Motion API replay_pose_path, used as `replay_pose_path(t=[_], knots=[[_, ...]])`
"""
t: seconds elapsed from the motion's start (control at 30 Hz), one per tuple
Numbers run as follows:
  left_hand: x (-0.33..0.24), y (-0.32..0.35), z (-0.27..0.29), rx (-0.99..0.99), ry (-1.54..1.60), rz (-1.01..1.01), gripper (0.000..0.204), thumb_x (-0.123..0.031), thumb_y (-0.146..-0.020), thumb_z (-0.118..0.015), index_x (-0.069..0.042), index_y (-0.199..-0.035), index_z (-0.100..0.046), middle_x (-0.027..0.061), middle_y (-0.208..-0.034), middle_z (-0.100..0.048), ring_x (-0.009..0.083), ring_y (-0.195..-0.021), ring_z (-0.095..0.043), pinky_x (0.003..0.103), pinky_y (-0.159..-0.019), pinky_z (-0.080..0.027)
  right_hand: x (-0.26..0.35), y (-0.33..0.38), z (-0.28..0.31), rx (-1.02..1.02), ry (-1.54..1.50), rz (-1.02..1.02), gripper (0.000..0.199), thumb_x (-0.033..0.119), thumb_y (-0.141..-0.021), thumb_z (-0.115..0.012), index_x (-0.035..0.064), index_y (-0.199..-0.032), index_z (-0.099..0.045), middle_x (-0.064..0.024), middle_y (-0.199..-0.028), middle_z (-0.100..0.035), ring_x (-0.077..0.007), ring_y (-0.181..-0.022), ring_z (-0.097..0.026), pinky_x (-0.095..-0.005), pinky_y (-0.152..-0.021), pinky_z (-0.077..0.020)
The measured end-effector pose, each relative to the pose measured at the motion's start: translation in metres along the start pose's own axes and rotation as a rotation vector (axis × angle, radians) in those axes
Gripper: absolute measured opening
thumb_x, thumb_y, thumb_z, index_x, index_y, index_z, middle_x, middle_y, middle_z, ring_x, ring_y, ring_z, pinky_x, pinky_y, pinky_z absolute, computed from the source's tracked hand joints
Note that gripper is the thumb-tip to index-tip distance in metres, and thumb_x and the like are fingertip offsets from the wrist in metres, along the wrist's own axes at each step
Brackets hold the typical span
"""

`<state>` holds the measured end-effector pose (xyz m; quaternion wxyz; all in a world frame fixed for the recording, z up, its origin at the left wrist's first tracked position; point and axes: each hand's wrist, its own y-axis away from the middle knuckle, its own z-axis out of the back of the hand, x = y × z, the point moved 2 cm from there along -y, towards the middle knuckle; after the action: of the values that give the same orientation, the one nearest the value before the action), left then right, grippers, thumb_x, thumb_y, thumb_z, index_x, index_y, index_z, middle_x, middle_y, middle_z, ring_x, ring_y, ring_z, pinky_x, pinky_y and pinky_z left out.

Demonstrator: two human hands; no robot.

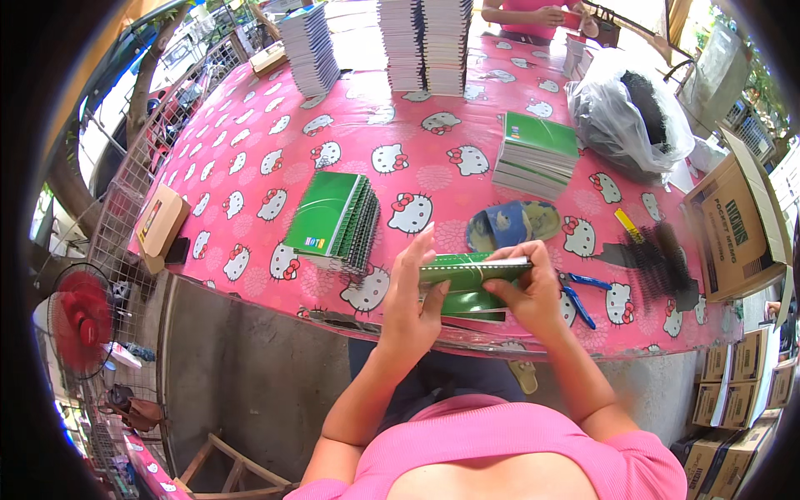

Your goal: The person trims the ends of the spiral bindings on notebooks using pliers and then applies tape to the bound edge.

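- Open cardboard box (733, 225): big dark lettering printed on its side
- Green spiral notebooks (325, 208), well left of that box: little coloured letter tiles on the top cover
- Stacked cartons (737, 400), lower than the box: printed wording, too tiny for me

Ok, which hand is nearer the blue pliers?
Right. The right hand is just left of the pliers, holding one end of the green notebook. The left hand is farther left, at the notebook's other end.
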<state>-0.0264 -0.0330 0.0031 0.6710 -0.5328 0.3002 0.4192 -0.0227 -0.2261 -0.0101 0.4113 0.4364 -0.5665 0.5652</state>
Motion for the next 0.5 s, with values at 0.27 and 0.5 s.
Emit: replay_pose_path(t=[0.27,0.5], knots=[[0.002,0.006,-0.001,0.056,-0.323,-0.132,0.062,0.008,-0.082,-0.059,-0.007,-0.14,-0.041,0.023,-0.144,-0.026,0.0383,-0.129,-0.036,0.045,-0.104,-0.032,-0.023,0.006,-0.004,0.059,0.027,-0.172,0.038,-0.014,-0.081,-0.059,0.0066,-0.107,-0.039,-0.0076,-0.1,-0.052,-0.0113,-0.092,-0.053,-0.0256,-0.077,-0.0456],[-0.038,-0.004,-0.031,0.044,-0.685,-0.136,0.045,-0.005,-0.078,-0.071,-0.014,-0.121,-0.062,0.0147,-0.138,-0.04,0.0329,-0.128,-0.041,0.05,-0.109,-0.024,-0.029,0.007,-0.005,0.104,0.17,-0.181,0.041,-0.014,-0.078,-0.06,0.0042,-0.109,-0.041,-0.0084,-0.104,-0.052,-0.0161,-0.097,-0.055,-0.0299,-0.081,-0.0456]])
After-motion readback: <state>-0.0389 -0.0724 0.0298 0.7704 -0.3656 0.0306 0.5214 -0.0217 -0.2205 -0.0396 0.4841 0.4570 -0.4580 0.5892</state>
